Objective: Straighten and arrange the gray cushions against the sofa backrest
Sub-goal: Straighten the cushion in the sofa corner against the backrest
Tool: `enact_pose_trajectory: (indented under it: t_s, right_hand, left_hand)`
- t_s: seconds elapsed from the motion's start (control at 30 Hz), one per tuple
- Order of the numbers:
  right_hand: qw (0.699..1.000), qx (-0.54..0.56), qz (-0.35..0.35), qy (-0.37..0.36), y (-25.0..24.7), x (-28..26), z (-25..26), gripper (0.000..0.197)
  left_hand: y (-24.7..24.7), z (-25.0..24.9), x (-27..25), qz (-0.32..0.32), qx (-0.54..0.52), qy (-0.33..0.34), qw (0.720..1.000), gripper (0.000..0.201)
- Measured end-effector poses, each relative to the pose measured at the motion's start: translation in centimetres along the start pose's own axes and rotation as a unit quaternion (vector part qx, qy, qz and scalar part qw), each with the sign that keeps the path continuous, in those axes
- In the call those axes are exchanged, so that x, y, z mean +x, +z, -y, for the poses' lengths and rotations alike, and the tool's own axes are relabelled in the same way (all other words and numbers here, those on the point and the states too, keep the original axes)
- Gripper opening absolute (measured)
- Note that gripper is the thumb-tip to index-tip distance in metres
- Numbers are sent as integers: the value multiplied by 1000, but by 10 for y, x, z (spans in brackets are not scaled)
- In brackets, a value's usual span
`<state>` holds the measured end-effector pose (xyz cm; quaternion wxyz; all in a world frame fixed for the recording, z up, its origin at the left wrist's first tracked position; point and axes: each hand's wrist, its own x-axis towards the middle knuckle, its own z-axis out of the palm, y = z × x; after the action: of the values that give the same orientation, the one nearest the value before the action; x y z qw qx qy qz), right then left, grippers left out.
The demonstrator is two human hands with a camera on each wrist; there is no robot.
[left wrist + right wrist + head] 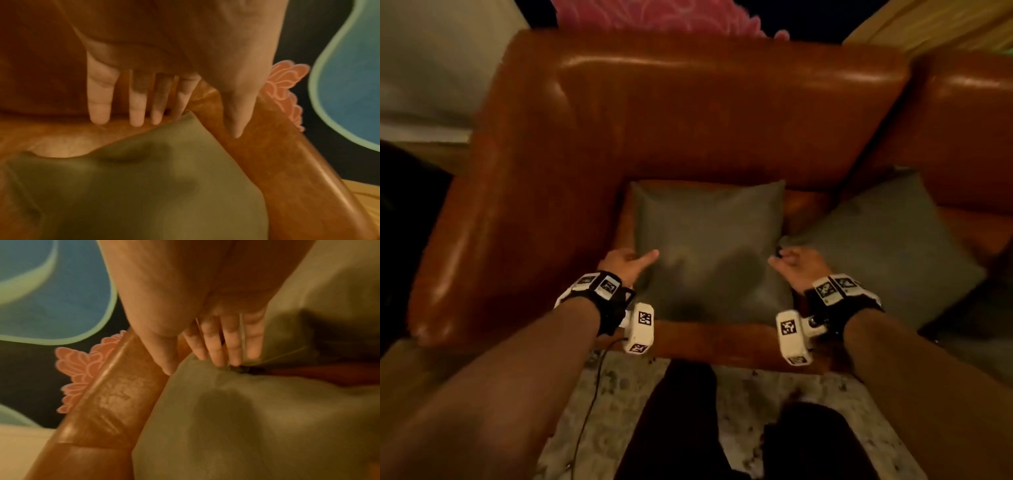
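Note:
A gray cushion (709, 246) sits on the seat of the brown leather sofa (688, 113), its far edge at the foot of the backrest. My left hand (637, 257) is at its left edge, fingers (98, 104) straight and spread over the seat beside the cushion (133, 186), thumb out over it. My right hand (779, 257) is at the right edge. Its fingertips (220, 360) touch the cushion (246, 418) near a dark zipper pull (241, 369). A second gray cushion (887, 246) lies turned at an angle to the right, also seen behind my right hand (329, 293).
The sofa's left armrest (469, 246) rises beside my left hand; another backrest section (969, 120) stands at the right. Behind the sofa is a dark wall with a pink flower (654, 17). My dark-clad legs (681, 428) stand on speckled floor (750, 411) before the seat.

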<state>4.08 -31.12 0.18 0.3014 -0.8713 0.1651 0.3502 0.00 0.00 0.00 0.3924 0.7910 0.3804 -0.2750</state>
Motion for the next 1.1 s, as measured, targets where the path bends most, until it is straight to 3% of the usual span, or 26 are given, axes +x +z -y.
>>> enact_pose_trajectory:
  t_s: [0.1, 0.23, 0.3, 0.4, 0.5, 0.57, 0.6, 0.67, 0.77, 0.8, 0.93, 1.0, 1.07, 1.1]
  right_hand:
    - [997, 61, -16, 44, 30, 46, 16, 74]
    - [988, 90, -17, 121, 59, 102, 32, 121]
    - [982, 101, -27, 155, 69, 123, 41, 132]
    - [978, 97, -45, 182, 81, 142, 50, 143]
    - [977, 132, -47, 162, 86, 140, 54, 142]
    - [976, 172, -55, 120, 88, 129, 57, 144]
    - [974, 193, -62, 98, 87, 120, 59, 148]
    - [969, 230, -73, 57, 84, 103, 65, 149]
    - [958, 271, -93, -9, 74, 80, 75, 129]
    - [952, 287, -102, -36, 69, 72, 79, 122]
    - [915, 360, -163, -81, 44, 84, 86, 112]
    - [922, 342, -166, -72, 36, 115, 87, 126]
    - [939, 307, -149, -50, 35, 145, 88, 161]
    - [946, 294, -129, -41, 36, 159, 88, 169]
  left_hand:
    - [11, -5, 47, 37, -98, -28, 994, 82]
    - [30, -5, 106, 58, -164, 2, 985, 142]
    - [38, -4, 130, 52, -182, 6, 982, 139]
    - [49, -14, 146, 29, -197, 20, 980, 116]
    - [51, -24, 142, 59, -220, 6, 974, 88]
    - [47, -24, 135, 66, -227, 30, 971, 58]
    - [44, -23, 130, 68, -226, 46, 971, 56]
    - [36, -19, 124, 62, -220, 71, 971, 67]
    - [17, -21, 117, 25, -198, 128, 971, 116]
    - [8, -25, 116, 15, -208, 142, 968, 123]
    - [-16, -45, 132, -24, -196, 205, 959, 126]
    - [-17, -54, 154, -22, -165, 204, 965, 131]
    - [-16, -66, 176, -14, -161, 193, 968, 134]
    - [-16, -72, 186, -18, -170, 190, 967, 134]
